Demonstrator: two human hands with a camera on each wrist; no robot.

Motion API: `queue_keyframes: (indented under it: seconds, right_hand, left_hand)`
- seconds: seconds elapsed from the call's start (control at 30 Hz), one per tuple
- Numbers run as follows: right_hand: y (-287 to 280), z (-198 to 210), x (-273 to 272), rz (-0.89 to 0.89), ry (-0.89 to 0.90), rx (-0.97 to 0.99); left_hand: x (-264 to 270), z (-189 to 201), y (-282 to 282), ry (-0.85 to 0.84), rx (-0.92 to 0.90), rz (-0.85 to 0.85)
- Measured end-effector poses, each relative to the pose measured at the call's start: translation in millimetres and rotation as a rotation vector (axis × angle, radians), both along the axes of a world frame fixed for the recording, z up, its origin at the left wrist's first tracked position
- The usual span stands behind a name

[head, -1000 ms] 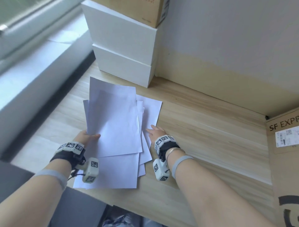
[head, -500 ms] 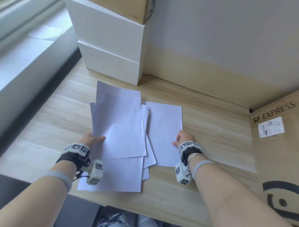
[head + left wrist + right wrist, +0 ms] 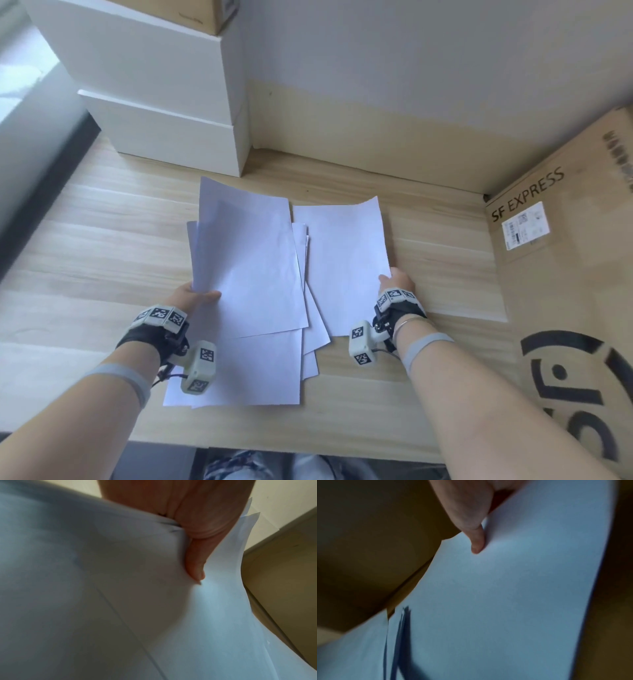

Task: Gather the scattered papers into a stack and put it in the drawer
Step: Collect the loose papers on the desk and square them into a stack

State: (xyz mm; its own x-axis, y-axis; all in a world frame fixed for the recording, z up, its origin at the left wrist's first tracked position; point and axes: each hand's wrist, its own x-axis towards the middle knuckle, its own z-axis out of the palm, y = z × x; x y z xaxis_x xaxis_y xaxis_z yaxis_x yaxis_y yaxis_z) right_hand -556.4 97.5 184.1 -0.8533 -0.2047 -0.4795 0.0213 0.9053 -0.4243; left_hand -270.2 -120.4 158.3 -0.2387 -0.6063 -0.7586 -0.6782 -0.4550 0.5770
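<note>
While the left hand (image 3: 191, 297) pinches the gathered papers (image 3: 250, 270) at frame centre to keep them together, the right hand (image 3: 397, 284) pinches a stray sheet (image 3: 342, 260) just right, apparently to add it.

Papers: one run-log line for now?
left hand holds papers | right hand pinches one sheet | stack unformed | desk

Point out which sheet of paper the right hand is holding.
It is the single sheet farthest right, pinched at its right edge by the right hand. The other papers overlap in the pile the left hand grips.
</note>
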Motion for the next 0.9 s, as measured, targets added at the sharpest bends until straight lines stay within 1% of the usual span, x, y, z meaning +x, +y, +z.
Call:
queue_keyframes:
  seconds: [0.1, 0.17, 0.3, 0.37, 0.43, 0.5, 0.6, 0.67, 0.77, 0.83, 0.9]
  right_hand:
    - [13, 15, -25, -0.013, 0.082, -0.050]
    - [20, 27, -40, -0.060, 0.131, -0.088]
    - [28, 47, -61, -0.185, 0.183, -0.219]
    - [28, 53, -66, -0.194, 0.183, -0.235]
    - [22, 54, -63, -0.132, 0.130, -0.239]
    - [10, 48, -49, -0.011, 0.066, -0.209]
    - [-11, 32, -18, 0.163, -0.014, -0.118]
    - [-24, 19, 4, 0.242, -0.075, -0.054]
    - [-44, 4, 29, 0.280, -0.157, 0.032]
    - [-57, -3, 41, 0.293, -0.167, 0.078]
    - [-68, -5, 51, 0.357, -0.166, 0.131]
  left_hand:
    - [-8, -3, 3, -0.008, 0.016, -0.024]
    - [-12, -5, 4, -0.005, 0.022, -0.034]
    - [-18, -6, 8, 0.013, 0.039, -0.064]
    - [-20, -4, 11, -0.011, 0.031, -0.102]
    - [-22, -5, 11, -0.040, 0.012, -0.123]
    - [-23, -5, 11, -0.038, 0.013, -0.130]
    - [-24, -6, 11, 0.012, 0.025, -0.109]
    - [-25, -6, 12, 0.057, 0.012, -0.092]
    - [-30, -7, 15, 0.129, -0.019, -0.085]
    - [-32, -8, 16, 0.110, -0.041, -0.095]
    - [-33, -9, 16, 0.056, -0.071, -0.118]
